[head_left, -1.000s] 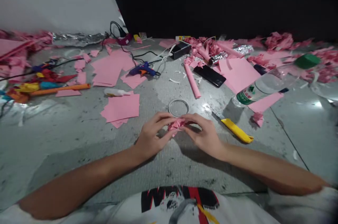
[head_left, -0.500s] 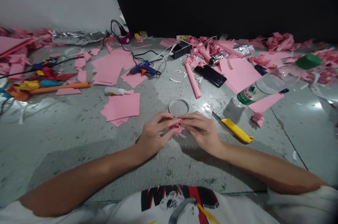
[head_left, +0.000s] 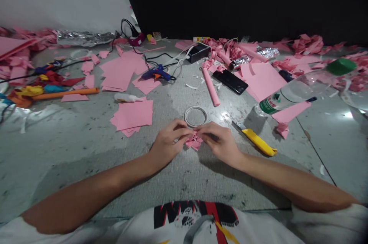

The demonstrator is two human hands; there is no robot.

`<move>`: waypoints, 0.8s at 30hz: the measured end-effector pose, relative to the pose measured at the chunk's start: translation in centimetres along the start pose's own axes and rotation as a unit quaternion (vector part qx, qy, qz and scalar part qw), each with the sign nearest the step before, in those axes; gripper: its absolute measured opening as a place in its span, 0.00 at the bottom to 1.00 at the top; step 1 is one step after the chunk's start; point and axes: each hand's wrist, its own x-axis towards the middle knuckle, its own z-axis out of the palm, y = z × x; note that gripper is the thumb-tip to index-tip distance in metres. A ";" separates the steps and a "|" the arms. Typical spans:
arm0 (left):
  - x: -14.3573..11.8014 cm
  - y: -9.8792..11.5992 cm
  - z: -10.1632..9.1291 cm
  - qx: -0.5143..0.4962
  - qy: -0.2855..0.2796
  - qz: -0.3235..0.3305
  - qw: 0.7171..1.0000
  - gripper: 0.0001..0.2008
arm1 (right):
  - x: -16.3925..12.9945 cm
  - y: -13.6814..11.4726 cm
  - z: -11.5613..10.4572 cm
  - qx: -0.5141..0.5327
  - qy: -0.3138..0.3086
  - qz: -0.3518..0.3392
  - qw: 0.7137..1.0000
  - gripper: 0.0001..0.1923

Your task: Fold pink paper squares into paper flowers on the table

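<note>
I judge this shaping: my left hand and right hand pinch the folded paper at its far edge, next calling for light pressure.

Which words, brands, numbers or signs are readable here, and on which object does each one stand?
"AIR JORDAN", as it seems: small lettering on the shirt.
Large black-and-red letters on the shirt: foreshortened, not readable with certainty.
Red characters on the bottle's label: too blurred to read surely.
Yellow item at the back: markings too small to read.
</note>
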 end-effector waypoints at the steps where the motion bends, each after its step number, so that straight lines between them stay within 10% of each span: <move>1: -0.1 -0.1 0.0 0.003 -0.005 0.000 1.000 0.05 | 0.0 0.1 0.0 -0.002 -0.002 0.002 1.000 0.10; 24: 0.8 0.3 -0.2 -0.039 -0.055 0.006 0.998 0.05 | 0.1 -0.2 0.4 -0.028 -0.033 0.040 0.998 0.08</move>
